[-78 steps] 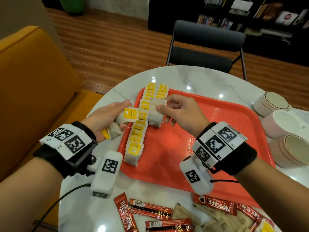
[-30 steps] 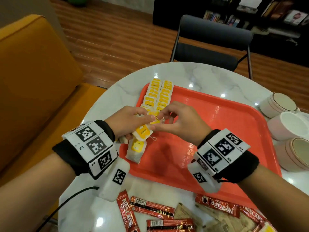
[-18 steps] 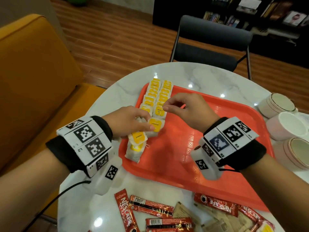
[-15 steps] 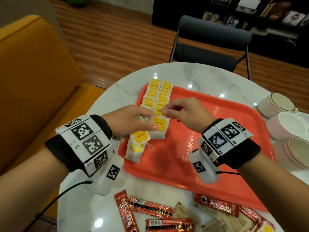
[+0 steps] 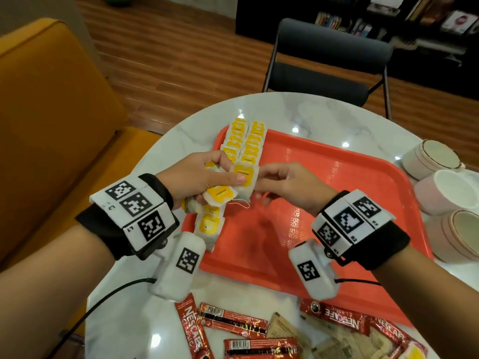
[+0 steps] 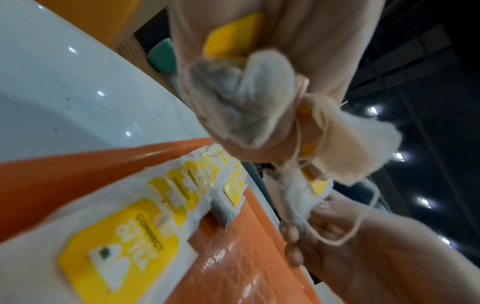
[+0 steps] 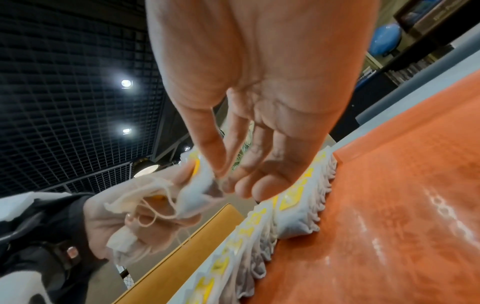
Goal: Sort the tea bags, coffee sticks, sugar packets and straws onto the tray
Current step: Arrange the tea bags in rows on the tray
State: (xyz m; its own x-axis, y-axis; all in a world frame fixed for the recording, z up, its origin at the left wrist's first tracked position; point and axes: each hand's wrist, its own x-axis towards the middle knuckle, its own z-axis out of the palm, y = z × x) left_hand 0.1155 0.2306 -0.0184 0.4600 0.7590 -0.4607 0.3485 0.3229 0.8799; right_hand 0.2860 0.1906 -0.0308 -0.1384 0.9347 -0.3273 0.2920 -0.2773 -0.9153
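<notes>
3 cups [image 5: 451, 193] right of tray [image 5: 350, 203]; coffee sticks [image 5: 233, 325] near edge.

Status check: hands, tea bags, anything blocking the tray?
Left hand grips a bunch of tea bags. Right hand pinches one tea bag from it, over the tray. Nothing in the way.
</notes>
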